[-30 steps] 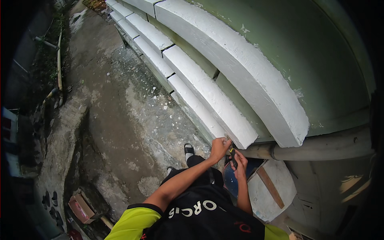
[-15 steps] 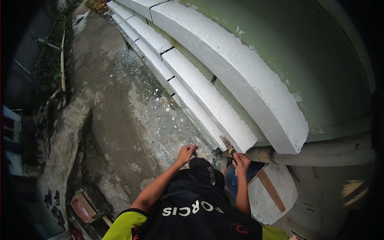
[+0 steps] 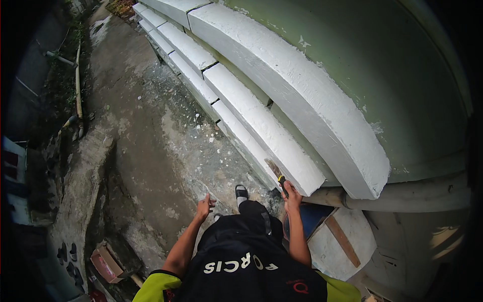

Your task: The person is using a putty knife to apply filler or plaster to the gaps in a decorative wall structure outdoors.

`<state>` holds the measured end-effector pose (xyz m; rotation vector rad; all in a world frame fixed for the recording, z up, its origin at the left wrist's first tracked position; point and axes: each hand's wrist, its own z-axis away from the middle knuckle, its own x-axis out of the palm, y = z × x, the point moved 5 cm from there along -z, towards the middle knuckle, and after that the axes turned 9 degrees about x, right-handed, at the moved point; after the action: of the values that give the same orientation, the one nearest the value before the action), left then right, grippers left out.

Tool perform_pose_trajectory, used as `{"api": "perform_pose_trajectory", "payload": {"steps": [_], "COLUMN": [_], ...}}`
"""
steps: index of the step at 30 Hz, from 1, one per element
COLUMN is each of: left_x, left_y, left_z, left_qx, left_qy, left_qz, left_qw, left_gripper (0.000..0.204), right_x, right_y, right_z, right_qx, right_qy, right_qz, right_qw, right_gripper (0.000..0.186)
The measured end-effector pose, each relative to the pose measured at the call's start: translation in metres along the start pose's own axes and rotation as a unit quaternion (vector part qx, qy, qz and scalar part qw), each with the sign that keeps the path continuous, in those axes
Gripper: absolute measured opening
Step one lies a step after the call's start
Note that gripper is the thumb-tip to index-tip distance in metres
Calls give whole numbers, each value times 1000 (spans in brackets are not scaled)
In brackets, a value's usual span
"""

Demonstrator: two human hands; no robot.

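So the right hand [image 3: 292, 194] is wrapped around the handle of a scraper [image 3: 275, 172], blade resting on the lower end of the white ledge [image 3: 266, 133], same as half a second ago. The left hand [image 3: 204, 207] has drifted further off that ledge, now hanging loose and half-open over the concrete ground [image 3: 151, 146], holding nothing. A sandalled foot [image 3: 241, 192] sits just below the ledge's end.

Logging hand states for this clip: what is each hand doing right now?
Left hand: open, fingers spread, holding nothing.
Right hand: closed on a scraper, blade against the white moulding.
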<state>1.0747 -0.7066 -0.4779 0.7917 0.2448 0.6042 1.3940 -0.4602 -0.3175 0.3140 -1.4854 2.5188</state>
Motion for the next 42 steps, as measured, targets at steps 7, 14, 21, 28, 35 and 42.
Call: {"api": "perform_pose_trajectory", "payload": {"steps": [7,14,21,28,35,42], "left_x": [3,-8,-8,-11,-6,-23], "left_y": [0,-3,21,27,22,-15], "left_z": [14,15,-2,-5,3,-6], "left_qx": [41,56,67,48,74,32], "left_qy": [-46,-54,-38,-101,-53,-55], "left_qz": [-26,-16,-9,-82,-42,15], "left_qw": [998,997,997,990,995,998], "left_gripper": [49,40,43,54,44,48], "right_x": [-22,-8,3,11,45,24], "right_y": [17,24,16,22,19,27], "right_z": [26,10,-4,-5,-28,-15], "right_qx": [23,43,39,41,36,58], "right_qy": [-27,-7,11,-40,-28,-71], "right_qz": [-29,-27,-27,-34,-31,-40], "right_qw": [999,999,999,998,998,995], "right_gripper": [20,17,20,21,18,18]}}
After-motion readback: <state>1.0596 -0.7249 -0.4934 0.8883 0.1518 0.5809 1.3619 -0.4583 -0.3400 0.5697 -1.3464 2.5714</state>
